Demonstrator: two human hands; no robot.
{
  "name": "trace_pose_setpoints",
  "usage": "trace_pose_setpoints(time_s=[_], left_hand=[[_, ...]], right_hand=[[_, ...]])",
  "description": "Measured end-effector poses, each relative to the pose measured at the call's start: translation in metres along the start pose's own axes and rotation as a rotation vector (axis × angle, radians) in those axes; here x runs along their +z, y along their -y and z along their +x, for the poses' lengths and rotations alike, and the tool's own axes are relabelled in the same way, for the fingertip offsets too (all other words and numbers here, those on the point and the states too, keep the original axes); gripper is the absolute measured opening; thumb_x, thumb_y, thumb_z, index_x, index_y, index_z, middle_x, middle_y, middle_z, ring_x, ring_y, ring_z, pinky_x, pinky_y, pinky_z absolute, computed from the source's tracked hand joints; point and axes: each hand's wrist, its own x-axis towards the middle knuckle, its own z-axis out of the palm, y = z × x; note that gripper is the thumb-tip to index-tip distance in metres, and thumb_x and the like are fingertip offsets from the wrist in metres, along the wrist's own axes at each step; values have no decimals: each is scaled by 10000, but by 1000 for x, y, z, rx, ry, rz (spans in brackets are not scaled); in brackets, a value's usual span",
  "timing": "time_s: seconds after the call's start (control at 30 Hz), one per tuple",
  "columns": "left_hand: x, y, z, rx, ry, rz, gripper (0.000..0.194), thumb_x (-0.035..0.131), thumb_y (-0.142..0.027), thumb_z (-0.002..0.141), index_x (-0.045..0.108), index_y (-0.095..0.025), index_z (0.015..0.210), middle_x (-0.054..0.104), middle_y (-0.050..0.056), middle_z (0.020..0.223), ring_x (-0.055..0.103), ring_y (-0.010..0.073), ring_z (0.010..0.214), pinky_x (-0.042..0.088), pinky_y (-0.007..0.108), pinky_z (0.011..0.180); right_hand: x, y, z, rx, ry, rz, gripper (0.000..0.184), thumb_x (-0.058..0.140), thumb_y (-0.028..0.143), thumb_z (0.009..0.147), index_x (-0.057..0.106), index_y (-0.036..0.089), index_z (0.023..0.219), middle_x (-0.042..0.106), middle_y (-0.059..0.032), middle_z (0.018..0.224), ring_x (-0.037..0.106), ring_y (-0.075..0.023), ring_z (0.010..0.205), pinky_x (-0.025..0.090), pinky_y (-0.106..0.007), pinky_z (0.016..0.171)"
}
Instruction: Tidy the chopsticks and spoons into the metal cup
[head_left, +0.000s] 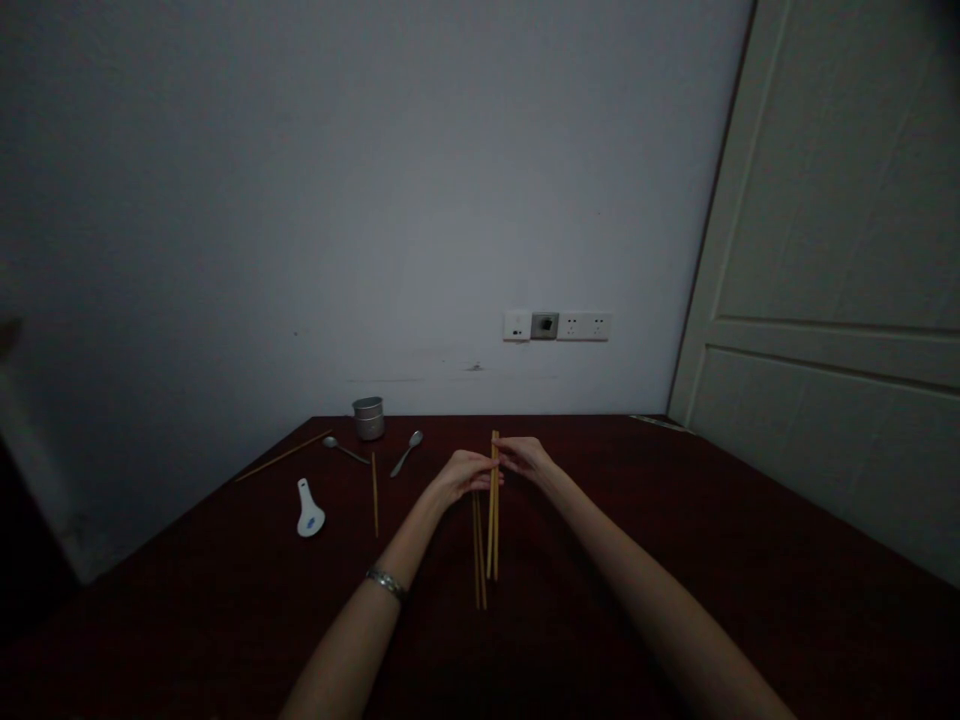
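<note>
My left hand [466, 474] and my right hand [523, 455] meet near the middle of the table, both pinching a pair of light wooden chopsticks [493, 530]. The left fingers grip a little below the upper ends, and the right fingers close around the top. The pair stands nearly upright in view, its two sticks side by side. Just left of it, a second pair of chopsticks [479, 560] runs down from under my left hand. Its upper ends are hidden, and I cannot tell whether that hand touches it. A metal bracelet circles my left wrist.
On the dark red table [637, 520], to the left, are a white soup spoon [309, 515], two metal spoons [406, 456], a single chopstick [375, 495] and another long thin stick [285, 456]. A grey metal cup [368, 418] stands near the wall. Sockets [583, 326] line the wall.
</note>
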Motion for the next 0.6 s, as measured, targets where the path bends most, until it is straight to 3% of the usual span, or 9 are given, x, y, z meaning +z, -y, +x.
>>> trace_pose_setpoints(time_s=[0.1,0.27,0.43,0.6], left_hand=[[-3,4,5,8,-13,21,175,670,-214,697,641,-44,730,677,123,652,638,147,569,515,235,578],[-12,4,12,21,-165,58,208,676,-254,690,621,-53,686,663,116,599,626,148,507,514,231,519],[-26,2,14,65,-315,4,184,672,-234,691,585,-74,662,651,102,565,623,155,480,509,233,493],[-36,8,16,116,-403,-33,159,639,-213,713,577,-82,649,642,97,549,610,140,454,506,221,476]], right_hand=[[-2,-4,2,12,-10,13,94,658,50,618,605,105,563,585,-4,460,536,-69,422,479,-136,429],[-5,-17,12,38,-30,7,107,677,29,579,596,97,568,612,-17,497,578,-93,479,509,-160,475],[-4,-30,22,91,-60,-59,134,689,20,541,576,92,534,582,-19,425,561,-106,425,485,-171,410],[1,-42,28,71,-12,-52,184,707,-6,473,555,89,514,553,-12,381,541,-118,376,458,-189,355]])
